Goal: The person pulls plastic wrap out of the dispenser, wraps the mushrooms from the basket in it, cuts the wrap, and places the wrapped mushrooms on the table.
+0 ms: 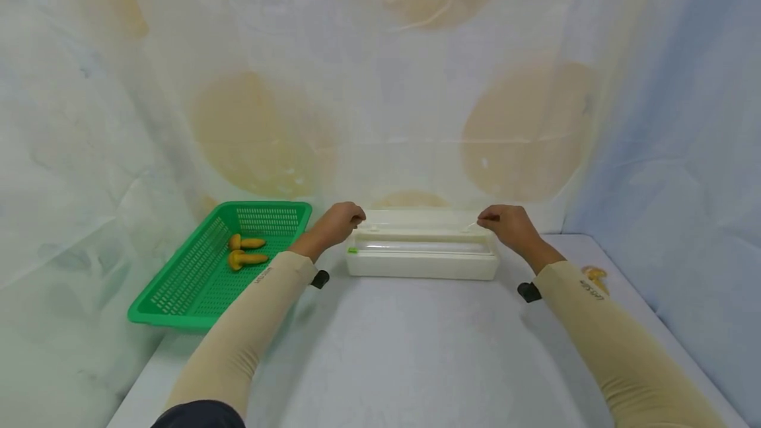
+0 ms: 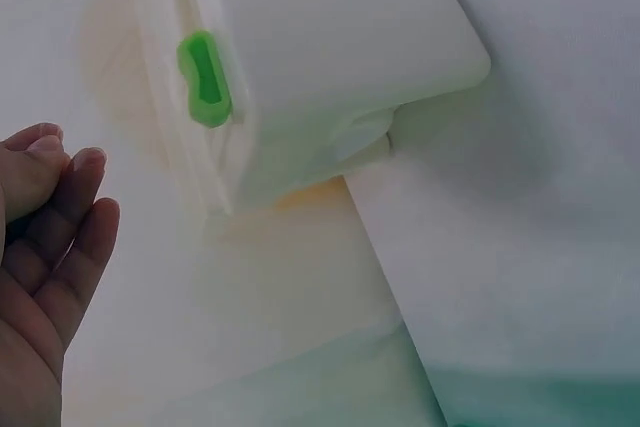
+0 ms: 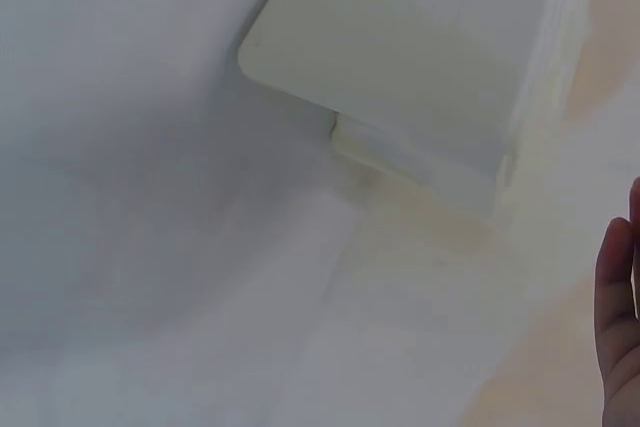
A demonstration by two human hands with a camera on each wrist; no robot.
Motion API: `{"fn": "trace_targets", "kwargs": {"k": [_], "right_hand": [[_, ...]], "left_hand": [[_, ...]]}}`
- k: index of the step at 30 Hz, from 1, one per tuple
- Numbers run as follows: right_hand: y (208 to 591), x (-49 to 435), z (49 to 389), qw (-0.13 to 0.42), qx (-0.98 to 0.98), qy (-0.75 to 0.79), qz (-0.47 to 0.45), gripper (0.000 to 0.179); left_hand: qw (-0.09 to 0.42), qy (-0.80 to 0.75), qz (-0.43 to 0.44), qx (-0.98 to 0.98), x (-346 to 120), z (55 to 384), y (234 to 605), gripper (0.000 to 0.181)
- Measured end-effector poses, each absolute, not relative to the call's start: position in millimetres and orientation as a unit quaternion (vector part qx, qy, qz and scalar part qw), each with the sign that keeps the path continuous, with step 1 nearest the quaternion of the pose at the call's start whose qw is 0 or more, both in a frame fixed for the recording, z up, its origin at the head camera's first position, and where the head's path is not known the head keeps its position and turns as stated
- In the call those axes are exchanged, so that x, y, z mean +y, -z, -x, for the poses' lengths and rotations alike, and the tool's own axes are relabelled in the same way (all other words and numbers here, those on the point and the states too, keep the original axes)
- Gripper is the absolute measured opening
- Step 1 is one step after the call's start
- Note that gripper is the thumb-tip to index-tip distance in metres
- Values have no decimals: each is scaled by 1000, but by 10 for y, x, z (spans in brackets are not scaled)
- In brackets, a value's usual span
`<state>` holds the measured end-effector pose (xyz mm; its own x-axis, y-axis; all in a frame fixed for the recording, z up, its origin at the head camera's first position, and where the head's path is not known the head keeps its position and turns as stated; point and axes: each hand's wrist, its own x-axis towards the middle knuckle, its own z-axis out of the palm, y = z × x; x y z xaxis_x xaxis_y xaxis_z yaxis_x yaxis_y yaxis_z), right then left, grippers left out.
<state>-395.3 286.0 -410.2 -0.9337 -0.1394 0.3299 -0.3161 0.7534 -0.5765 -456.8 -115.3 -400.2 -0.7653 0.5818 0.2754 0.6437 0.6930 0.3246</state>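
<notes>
A long white cling film dispenser [image 1: 423, 265] sits on the table with its lid [image 1: 419, 220] raised at the back. Inside lies a clear roll of cling film [image 1: 425, 247]. A green slide cutter [image 2: 205, 79] shows at its left end. My left hand [image 1: 337, 222] is above the dispenser's left end, thumb and forefinger pinching the film's edge. Over the right end, my right hand [image 1: 508, 226] pinches the other side of the film, a thin clear strip showing at the fingertips. In the right wrist view only part of that hand [image 3: 620, 297] appears, at the edge.
At the left stands a green plastic basket [image 1: 178, 319] holding two yellow-brown mushrooms [image 1: 246, 259]. Another yellowish piece [image 1: 594, 275] lies by the right forearm. A plastic sheet [image 1: 380, 84] with round tan patches hangs behind the white table [image 1: 416, 349].
</notes>
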Motion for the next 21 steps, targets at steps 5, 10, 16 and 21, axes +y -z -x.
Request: {"fn": "trace_targets", "kwargs": {"k": [5, 10, 16, 21], "right_hand": [[4034, 2864, 3963, 139, -928, -322, -124, 16], [3964, 2859, 3966, 133, -931, -315, -129, 16], [3860, 2864, 3950, 132, -930, -318, -126, 18], [3794, 2881, 3953, 149, -928, -316, -130, 16]], "left_hand": [[64, 216, 323, -919, -1161, 4586, 3953, 24], [57, 214, 320, -921, -1161, 4593, 3900, 25], [75, 201, 336, -917, -1160, 4609, 3837, 22], [87, 207, 332, -916, -1149, 4642, 3774, 20]]}}
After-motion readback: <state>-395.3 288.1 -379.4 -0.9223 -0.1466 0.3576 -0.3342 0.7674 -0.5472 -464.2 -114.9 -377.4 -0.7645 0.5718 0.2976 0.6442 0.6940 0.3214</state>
